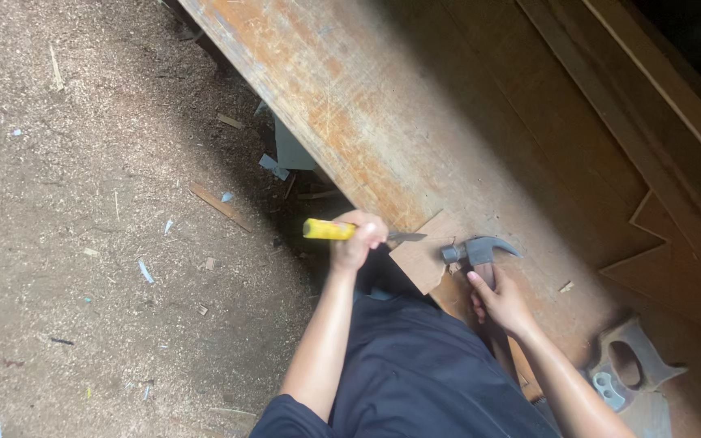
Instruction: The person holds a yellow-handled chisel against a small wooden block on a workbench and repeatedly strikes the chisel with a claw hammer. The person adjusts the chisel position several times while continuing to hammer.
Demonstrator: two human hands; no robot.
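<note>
Yellow-handled chisel (342, 230) is gripped in the left hand (356, 241), its blade laid level toward a small plywood offcut (420, 261) on the workbench (350, 105). A claw hammer (479, 251) is clenched in the right hand (503, 304) — head resting just beside the offcut. Chiselling seems in hand — a square blow appears called for. A handsaw (630, 369) lies apart.

No packages, labels, signs, screens.

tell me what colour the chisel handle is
Yellow; the chisel handle shows in the head view, in the left hand.

Head camera looks steeply down, near workbench (383, 122)
</note>
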